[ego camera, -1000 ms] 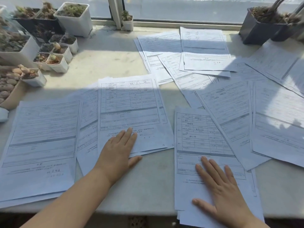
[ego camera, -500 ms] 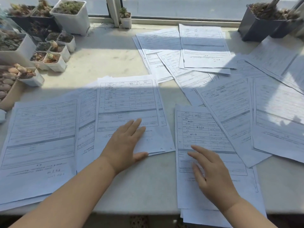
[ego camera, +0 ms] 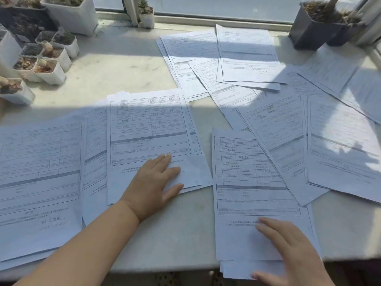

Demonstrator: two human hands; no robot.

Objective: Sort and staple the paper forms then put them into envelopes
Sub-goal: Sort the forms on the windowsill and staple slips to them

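Printed paper forms lie spread over a pale windowsill counter. My left hand rests flat, fingers straight, on the lower part of the middle stack of forms. My right hand lies flat with spread fingers on the bottom of the near right stack, which overhangs the counter's front edge. A larger stack sits at the left. More loose forms fan across the back and right. No stapler or envelopes are in view.
Small white pots of succulents crowd the back left corner, with a larger white planter behind them. A dark pot stands at the back right by the window frame. The counter's front edge runs just below my hands.
My right hand has slid back down toward the bottom of the right stack. My left hand has stayed flat on the middle stack, shifting a little up the sheet.
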